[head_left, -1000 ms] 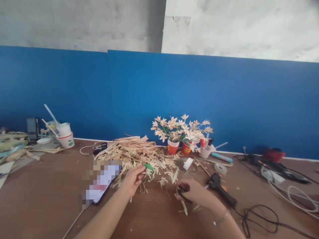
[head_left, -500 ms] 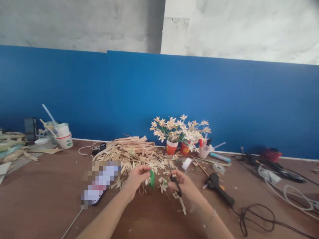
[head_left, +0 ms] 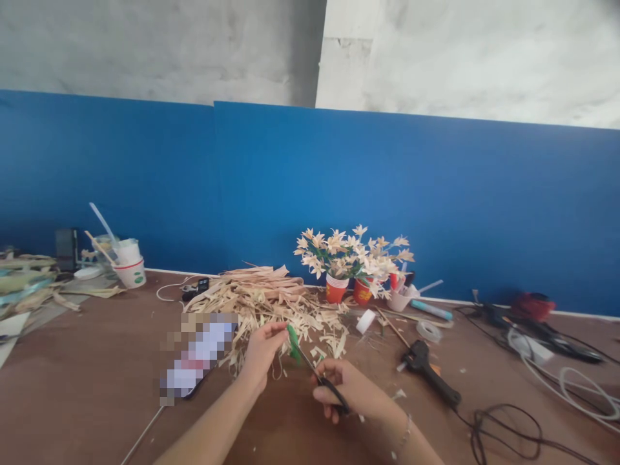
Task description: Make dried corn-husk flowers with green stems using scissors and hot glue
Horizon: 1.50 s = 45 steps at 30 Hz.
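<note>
My left hand (head_left: 265,352) pinches a small green strip (head_left: 293,343) between thumb and fingers, above the front of a pile of dried husk strips (head_left: 261,294). My right hand (head_left: 334,386) is closed round the black handles of a pair of scissors (head_left: 330,391). The blades point up and left, with their tips at the green strip; whether they cut into it is too small to tell. Behind, pale star-shaped flowers (head_left: 339,248) stand in red paper cups (head_left: 335,289).
A phone (head_left: 198,358) with a blurred screen lies left of my hands. To the right are a black glue gun (head_left: 429,371), tape rolls (head_left: 429,331), a blue tube (head_left: 432,310) and tangled cables. White cups (head_left: 130,272) stand at the back left.
The scissors have swung from pointing up to pointing left, and their tips have come to the green strip. My right hand has moved slightly left and nearer to me.
</note>
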Motion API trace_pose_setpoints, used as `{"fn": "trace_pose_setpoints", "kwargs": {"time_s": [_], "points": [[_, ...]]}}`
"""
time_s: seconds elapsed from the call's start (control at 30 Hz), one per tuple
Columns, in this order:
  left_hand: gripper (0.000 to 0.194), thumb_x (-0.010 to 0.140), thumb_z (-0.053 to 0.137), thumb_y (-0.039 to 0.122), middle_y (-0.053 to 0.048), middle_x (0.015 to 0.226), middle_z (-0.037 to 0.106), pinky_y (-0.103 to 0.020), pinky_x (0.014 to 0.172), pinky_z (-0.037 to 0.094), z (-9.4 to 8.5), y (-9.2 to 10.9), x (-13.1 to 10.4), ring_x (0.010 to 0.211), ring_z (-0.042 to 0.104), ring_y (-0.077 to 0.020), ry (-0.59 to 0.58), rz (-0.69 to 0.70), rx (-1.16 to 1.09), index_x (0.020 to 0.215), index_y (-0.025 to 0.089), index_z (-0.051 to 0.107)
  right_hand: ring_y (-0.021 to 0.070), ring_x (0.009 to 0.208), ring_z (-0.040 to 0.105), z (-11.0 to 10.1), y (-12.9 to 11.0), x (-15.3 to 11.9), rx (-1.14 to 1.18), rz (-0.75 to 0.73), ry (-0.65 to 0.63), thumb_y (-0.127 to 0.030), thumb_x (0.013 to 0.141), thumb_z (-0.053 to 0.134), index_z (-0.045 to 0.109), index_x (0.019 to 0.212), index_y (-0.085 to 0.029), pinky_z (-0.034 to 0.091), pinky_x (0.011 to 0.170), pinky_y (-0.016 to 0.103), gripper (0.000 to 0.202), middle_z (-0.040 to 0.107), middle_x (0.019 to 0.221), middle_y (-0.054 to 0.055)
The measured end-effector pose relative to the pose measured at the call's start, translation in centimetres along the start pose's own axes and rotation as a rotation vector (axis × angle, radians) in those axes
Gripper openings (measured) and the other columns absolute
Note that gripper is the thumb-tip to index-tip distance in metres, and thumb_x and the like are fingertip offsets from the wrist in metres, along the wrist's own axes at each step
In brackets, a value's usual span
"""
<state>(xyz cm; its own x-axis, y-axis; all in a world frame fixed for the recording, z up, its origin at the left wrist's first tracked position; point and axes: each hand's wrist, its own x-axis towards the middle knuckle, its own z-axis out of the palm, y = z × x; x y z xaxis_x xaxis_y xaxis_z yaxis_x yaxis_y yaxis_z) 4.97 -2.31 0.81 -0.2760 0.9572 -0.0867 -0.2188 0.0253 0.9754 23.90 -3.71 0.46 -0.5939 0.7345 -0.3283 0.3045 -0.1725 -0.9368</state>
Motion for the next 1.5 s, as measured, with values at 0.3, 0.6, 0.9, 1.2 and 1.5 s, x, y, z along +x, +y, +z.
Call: {"fn": "trace_pose_setpoints", "kwargs": {"time_s": [0.3,0.6,0.9,1.2,1.5], "points": [[0.019,0.055,0.067,0.019,-0.001,0.066,0.065,-0.023,0.059,0.041,-0.2,-0.2,0.2,0.062,0.057,-0.0142,-0.009,-0.008,-0.003,0.074,0.013,0.064,0.0057,0.037,0.05,0.1,-0.4,-0.3,-0.028,0.03,0.053,-0.044,0.065,0.064,0.049,0.087,-0.017,0.025,0.032,0.012,0.037,0.06,0.051,-0.004],[0.021,0.061,0.067,0.013,-0.001,0.068,0.067,-0.018,0.055,0.043,-0.1,-0.4,0.1,0.057,0.059,-0.0091,-0.143,-0.265,-0.268,0.081,0.013,0.061,0.006,0.038,0.05,0.1,0.3,0.3,-0.002,0.024,0.051,-0.045,0.064,0.064,0.049,0.087,-0.018,0.026,0.033,0.012,0.039,0.059,0.052,-0.004],[0.027,0.067,0.063,0.003,-0.002,0.066,0.068,-0.016,0.044,0.046,-0.3,-0.7,0.4,0.05,0.06,-0.0089,-0.173,-0.496,-0.438,0.091,0.013,0.057,0.0071,0.041,0.048,-0.1,2.0,1.7,-0.053,-0.096,0.163,-0.037,0.063,0.066,0.049,0.086,-0.017,0.034,0.04,0.016,0.035,0.056,0.052,-0.005],[0.024,0.068,0.058,-0.004,-0.001,0.062,0.066,-0.01,0.038,0.043,0.3,-0.8,-0.1,0.043,0.057,-0.0049,-0.173,-0.502,-0.454,0.088,0.01,0.059,0.0082,0.054,0.039,0.9,0.9,1.3,-0.343,-0.331,0.391,-0.021,0.065,0.063,0.053,0.084,-0.019,0.031,0.051,0.019,0.022,0.042,0.056,-0.008],[0.015,0.065,0.06,-0.004,-0.004,0.065,0.066,-0.013,0.05,0.049,0.2,-0.8,-0.3,0.053,0.06,-0.008,-0.303,-0.382,-0.385,0.073,0.008,0.062,0.0101,0.055,0.042,1.1,0.3,0.9,-0.585,-0.358,0.458,-0.025,0.069,0.058,0.052,0.089,-0.022,0.033,0.054,0.019,0.021,0.046,0.06,-0.006]]}}
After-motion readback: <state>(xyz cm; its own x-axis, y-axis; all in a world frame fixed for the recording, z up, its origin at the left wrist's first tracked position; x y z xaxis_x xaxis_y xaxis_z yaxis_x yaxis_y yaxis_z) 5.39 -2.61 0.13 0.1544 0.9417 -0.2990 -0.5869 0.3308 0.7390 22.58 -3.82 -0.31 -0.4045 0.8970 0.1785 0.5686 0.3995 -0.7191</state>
